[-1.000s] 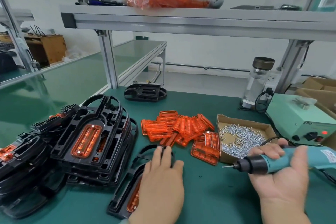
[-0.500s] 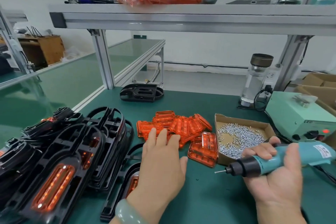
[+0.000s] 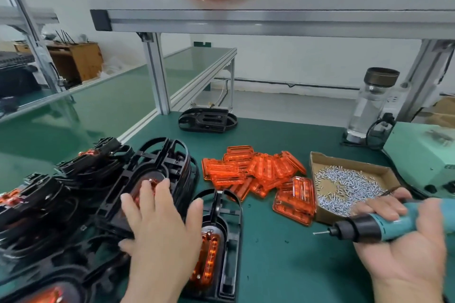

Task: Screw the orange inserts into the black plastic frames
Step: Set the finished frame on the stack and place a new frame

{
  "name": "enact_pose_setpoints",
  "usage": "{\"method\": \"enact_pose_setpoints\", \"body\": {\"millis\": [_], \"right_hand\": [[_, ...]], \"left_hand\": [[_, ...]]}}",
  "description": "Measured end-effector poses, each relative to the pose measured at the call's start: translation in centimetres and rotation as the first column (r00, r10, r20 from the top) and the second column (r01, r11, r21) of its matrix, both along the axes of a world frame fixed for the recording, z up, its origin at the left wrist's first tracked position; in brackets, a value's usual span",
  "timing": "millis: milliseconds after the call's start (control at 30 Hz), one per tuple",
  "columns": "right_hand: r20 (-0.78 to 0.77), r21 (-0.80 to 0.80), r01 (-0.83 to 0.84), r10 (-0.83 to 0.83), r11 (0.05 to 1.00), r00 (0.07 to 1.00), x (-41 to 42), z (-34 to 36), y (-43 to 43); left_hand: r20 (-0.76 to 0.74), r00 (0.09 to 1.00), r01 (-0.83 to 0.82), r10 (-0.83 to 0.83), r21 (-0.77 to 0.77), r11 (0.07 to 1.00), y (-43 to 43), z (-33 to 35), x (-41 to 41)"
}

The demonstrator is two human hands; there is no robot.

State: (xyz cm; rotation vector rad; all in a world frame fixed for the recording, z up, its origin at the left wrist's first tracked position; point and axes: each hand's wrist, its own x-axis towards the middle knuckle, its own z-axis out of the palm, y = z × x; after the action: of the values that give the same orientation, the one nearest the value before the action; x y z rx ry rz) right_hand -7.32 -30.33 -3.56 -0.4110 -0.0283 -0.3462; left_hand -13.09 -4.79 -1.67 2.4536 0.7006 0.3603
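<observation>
the left hand [image 3: 160, 224] has moved. a moment ago it was near the middle, by the loose orange inserts [image 3: 258, 172]. now it is at the lower left of the frame. its fingers lie spread flat on the top black frame [image 3: 115, 209] of the stack, not curled round it. that frame already has an orange piece in it. another frame [image 3: 232, 241] with an insert lies on the table [image 3: 283, 265], just beside the thumb. the right hand [image 3: 403, 258] has stayed at the lower right, wrapped round the blue screwdriver [image 3: 384, 225]. its tip points left and touches nothing. the box of screws [image 3: 349, 184] sits just behind. i think the left hand is sorting frames, so no screw goes in yet.
</observation>
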Motion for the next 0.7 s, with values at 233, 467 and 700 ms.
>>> {"method": "enact_pose_setpoints", "body": {"millis": [233, 467, 700], "right_hand": [[-0.004, -0.004, 0.003, -0.003, 1.0, 1.0, 0.2, -0.4, -0.2], [-0.016, -0.033, 0.001, -0.002, 0.999, 1.0, 0.2, -0.4, -0.1], [-0.003, -0.025, 0.011, -0.011, 1.0, 1.0, 0.0, -0.5, 0.2]], "left_hand": [[0.073, 0.997, 0.001, 0.002, -0.032, 0.999, -0.3, -0.3, 2.5], [0.156, 0.984, 0.085, -0.085, 0.004, 0.996, 0.0, -0.2, 3.3], [0.118, 0.984, 0.13, -0.137, 0.064, 0.989, -0.4, 0.8, 2.8]]}}
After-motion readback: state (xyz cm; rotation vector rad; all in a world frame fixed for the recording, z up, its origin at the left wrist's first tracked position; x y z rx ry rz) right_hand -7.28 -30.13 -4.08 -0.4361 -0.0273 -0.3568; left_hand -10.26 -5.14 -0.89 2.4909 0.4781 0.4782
